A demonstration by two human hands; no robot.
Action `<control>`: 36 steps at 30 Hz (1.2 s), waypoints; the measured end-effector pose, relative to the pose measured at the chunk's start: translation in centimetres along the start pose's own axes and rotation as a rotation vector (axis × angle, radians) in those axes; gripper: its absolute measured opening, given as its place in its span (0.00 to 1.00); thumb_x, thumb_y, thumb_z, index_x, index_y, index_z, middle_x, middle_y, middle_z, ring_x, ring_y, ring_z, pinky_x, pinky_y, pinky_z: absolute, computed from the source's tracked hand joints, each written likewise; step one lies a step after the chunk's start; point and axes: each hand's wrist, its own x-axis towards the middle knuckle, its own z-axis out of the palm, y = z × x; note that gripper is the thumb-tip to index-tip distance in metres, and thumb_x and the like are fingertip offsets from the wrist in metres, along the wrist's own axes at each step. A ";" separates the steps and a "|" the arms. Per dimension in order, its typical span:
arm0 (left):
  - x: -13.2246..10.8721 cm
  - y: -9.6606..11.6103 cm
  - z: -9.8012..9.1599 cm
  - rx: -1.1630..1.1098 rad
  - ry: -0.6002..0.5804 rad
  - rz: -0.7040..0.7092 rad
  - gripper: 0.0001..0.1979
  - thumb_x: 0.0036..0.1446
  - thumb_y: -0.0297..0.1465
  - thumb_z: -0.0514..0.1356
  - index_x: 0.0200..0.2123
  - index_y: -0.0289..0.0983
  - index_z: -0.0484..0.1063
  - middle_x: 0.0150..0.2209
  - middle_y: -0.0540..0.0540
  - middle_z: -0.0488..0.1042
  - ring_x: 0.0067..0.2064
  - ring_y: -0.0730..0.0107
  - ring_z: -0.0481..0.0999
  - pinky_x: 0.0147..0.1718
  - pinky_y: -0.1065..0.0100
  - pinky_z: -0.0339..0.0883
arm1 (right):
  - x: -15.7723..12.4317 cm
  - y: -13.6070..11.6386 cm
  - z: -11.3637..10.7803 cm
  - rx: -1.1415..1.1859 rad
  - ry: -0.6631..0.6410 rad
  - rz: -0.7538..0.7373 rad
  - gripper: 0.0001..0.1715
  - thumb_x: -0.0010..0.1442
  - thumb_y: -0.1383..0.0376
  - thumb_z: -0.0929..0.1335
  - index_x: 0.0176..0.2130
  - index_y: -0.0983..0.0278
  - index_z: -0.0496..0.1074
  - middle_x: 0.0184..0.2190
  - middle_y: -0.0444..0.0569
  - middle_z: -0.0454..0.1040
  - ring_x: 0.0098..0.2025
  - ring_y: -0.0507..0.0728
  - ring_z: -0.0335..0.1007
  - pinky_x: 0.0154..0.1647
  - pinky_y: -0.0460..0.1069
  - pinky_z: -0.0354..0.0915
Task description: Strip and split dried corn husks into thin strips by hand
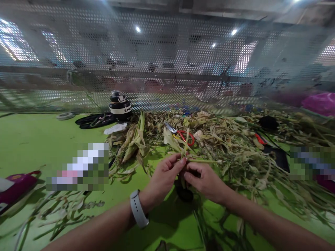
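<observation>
Both of my hands meet above a green table (31, 139) and pinch the same thin plant stem (195, 159). My left hand (164, 176), with a white band on its wrist, grips the stem's base with thumb and fingers closed. My right hand (202, 181) holds the stem just to the right, fingers curled round it. The stem's pale leaves fan up and away from my fingers. A small dark round object (184, 193) lies on the table right beneath my hands.
A heap of dried leaves and stalks (235, 146) covers the table's middle and right. Red-handled scissors (183, 134) lie on it. A black and white bottle (119, 106), black straps (91, 121), a tape roll (65, 115) and a perforated screen (167, 62) stand behind. A magenta object (15, 186) lies left.
</observation>
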 end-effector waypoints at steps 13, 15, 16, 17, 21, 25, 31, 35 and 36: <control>0.5 0.9 -0.8 0.070 -0.003 -0.065 0.13 0.49 0.38 0.62 0.31 0.34 0.76 0.30 0.45 0.76 0.36 0.65 0.72 0.39 0.67 0.64 | -0.1 0.8 1.0 0.257 -0.229 0.138 0.13 0.56 0.62 0.65 0.23 0.65 0.65 0.19 0.42 0.67 0.21 0.48 0.62 0.23 0.43 0.59; 0.6 1.0 -1.0 0.103 -0.009 -0.077 0.13 0.50 0.38 0.61 0.32 0.34 0.74 0.30 0.46 0.75 0.34 0.68 0.71 0.37 0.67 0.65 | -0.3 0.5 1.0 0.188 -0.236 0.139 0.12 0.56 0.65 0.64 0.23 0.66 0.66 0.19 0.42 0.68 0.21 0.49 0.62 0.22 0.43 0.59; 0.6 1.1 -1.1 0.132 0.006 -0.082 0.13 0.50 0.38 0.61 0.33 0.34 0.74 0.29 0.47 0.74 0.31 0.69 0.70 0.34 0.68 0.65 | -0.4 0.1 0.9 0.134 -0.235 0.136 0.12 0.57 0.65 0.64 0.23 0.66 0.67 0.19 0.42 0.69 0.21 0.49 0.62 0.22 0.43 0.58; 0.6 1.3 -1.3 0.167 0.022 -0.084 0.12 0.50 0.38 0.60 0.33 0.35 0.73 0.28 0.48 0.72 0.29 0.72 0.69 0.30 0.70 0.64 | -0.6 -0.4 0.6 0.071 -0.224 0.122 0.13 0.58 0.64 0.63 0.23 0.65 0.67 0.18 0.42 0.69 0.20 0.49 0.62 0.20 0.43 0.57; 0.3 2.1 -1.5 0.311 -0.094 -0.069 0.10 0.53 0.38 0.58 0.29 0.36 0.70 0.23 0.54 0.63 0.24 0.77 0.59 0.23 0.75 0.55 | -1.3 -2.8 -1.6 -0.205 0.088 -0.104 0.15 0.59 0.61 0.63 0.25 0.65 0.71 0.18 0.43 0.69 0.20 0.50 0.62 0.23 0.45 0.58; -0.1 2.1 -1.0 0.382 -0.330 -0.082 0.13 0.56 0.40 0.54 0.32 0.35 0.70 0.25 0.52 0.61 0.26 0.75 0.56 0.26 0.73 0.54 | -0.7 -3.0 -3.5 -0.467 0.389 -0.287 0.09 0.55 0.62 0.68 0.34 0.65 0.74 0.31 0.50 0.72 0.37 0.56 0.66 0.39 0.50 0.61; -0.4 1.6 -0.7 0.528 -0.503 -0.091 0.17 0.59 0.40 0.50 0.29 0.34 0.68 0.24 0.53 0.56 0.26 0.76 0.53 0.26 0.72 0.51 | 0.2 -1.7 -3.0 -0.168 0.191 -0.214 0.10 0.57 0.63 0.67 0.27 0.65 0.74 0.26 0.45 0.67 0.30 0.51 0.64 0.31 0.45 0.62; -0.5 1.9 -0.7 0.614 -0.517 -0.143 0.17 0.57 0.41 0.53 0.22 0.34 0.62 0.21 0.55 0.51 0.23 0.78 0.49 0.21 0.72 0.45 | 0.1 -1.7 -2.4 -0.107 0.280 -0.180 0.11 0.57 0.64 0.67 0.25 0.65 0.73 0.25 0.45 0.65 0.29 0.51 0.63 0.31 0.45 0.60; -0.5 1.9 -0.7 0.612 -0.523 -0.151 0.17 0.57 0.40 0.53 0.22 0.34 0.62 0.20 0.56 0.51 0.23 0.78 0.49 0.20 0.72 0.45 | 0.1 -1.6 -2.3 -0.111 0.296 -0.176 0.11 0.57 0.65 0.67 0.25 0.65 0.73 0.25 0.45 0.66 0.30 0.51 0.64 0.31 0.45 0.60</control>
